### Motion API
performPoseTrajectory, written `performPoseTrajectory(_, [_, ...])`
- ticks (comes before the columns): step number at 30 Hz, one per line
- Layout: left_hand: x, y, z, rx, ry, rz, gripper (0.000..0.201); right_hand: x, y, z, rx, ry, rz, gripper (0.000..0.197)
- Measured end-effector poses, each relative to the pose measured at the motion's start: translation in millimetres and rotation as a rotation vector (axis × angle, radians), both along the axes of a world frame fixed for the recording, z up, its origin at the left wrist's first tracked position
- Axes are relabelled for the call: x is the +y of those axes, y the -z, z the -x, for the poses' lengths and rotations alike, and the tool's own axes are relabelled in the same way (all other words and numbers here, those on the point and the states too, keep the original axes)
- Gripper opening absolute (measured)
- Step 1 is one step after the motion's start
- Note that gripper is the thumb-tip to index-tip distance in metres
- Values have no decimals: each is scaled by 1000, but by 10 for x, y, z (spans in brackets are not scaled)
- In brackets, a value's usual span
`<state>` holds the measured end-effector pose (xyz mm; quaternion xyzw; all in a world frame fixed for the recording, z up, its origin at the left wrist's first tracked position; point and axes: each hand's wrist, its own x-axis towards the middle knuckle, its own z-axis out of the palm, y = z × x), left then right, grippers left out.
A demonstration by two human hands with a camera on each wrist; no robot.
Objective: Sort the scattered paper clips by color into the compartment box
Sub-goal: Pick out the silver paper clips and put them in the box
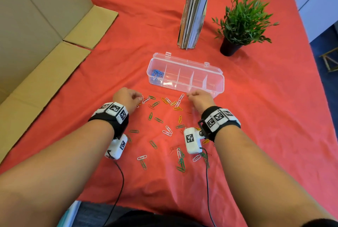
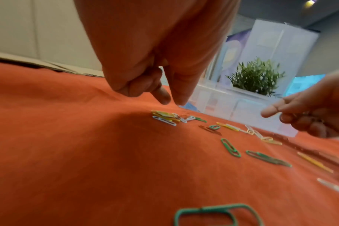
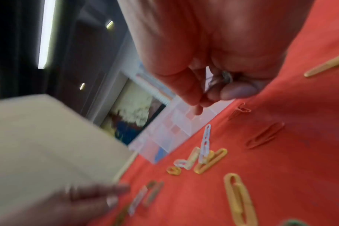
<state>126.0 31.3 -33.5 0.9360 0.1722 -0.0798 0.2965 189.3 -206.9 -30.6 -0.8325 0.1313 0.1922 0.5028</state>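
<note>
Green, white, yellow and red paper clips (image 1: pixel 167 131) lie scattered on the red cloth in front of the clear compartment box (image 1: pixel 222 82). Blue clips (image 1: pixel 157 74) fill its leftmost compartment. My left hand (image 1: pixel 140 98) hovers just above a small heap of white and yellow clips (image 2: pixel 164 118), thumb and forefinger tips (image 2: pixel 164 99) close together with nothing visible between them, and the other fingers curled. My right hand (image 1: pixel 189 96) is by the box's front wall, its fingers curled round a few clips (image 3: pixel 222 78) of unclear colour. A chain of white clips (image 3: pixel 205 145) lies beside it.
A row of upright books (image 1: pixel 195 11) and a potted plant (image 1: pixel 241 25) stand behind the box. Flattened cardboard (image 1: pixel 36 44) covers the left side. Cables trail from both wrist cameras toward my body.
</note>
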Motion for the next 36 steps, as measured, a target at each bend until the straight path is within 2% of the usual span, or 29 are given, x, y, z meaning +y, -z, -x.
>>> performPoseTrajectory(2, [-28, 45, -67, 16, 91, -65, 29, 68, 55, -36, -121, -198, 299, 28])
performPoseTrajectory(4, [-58, 90, -84, 45, 163, -103, 32, 159, 105, -29, -198, -370, 474, 36])
performPoseTrajectory(7, [-63, 122, -53, 29, 173, -122, 25, 255, 199, 23, -232, -449, 574, 42])
performPoseTrajectory(14, [-60, 215, 186, 77, 216, -113, 13, 187, 356, 213, -267, -570, 748, 25])
performPoseTrajectory(17, [-69, 230, 282, 84, 220, -87, 12, 141, 332, 296, -255, -596, 714, 21])
performPoseTrajectory(22, [-97, 195, 265, 30, 195, -86, 21, 139, 265, 218, -346, -462, 611, 16])
performPoseTrajectory(29, [-223, 186, 259, 106, 256, -118, 10, 316, 362, 302, -304, -612, 660, 22])
performPoseTrajectory(33, [-185, 128, 233, 66, 185, 24, 17, 211, 331, 303, -343, -671, 758, 22])
performPoseTrajectory(35, [-148, 68, 165, 120, 101, 124, 21, 143, 294, 273, -293, -626, 651, 11])
performPoseTrajectory(36, [-143, 34, 124, 144, 32, 209, 20, 113, 280, 249, -237, -527, 539, 5])
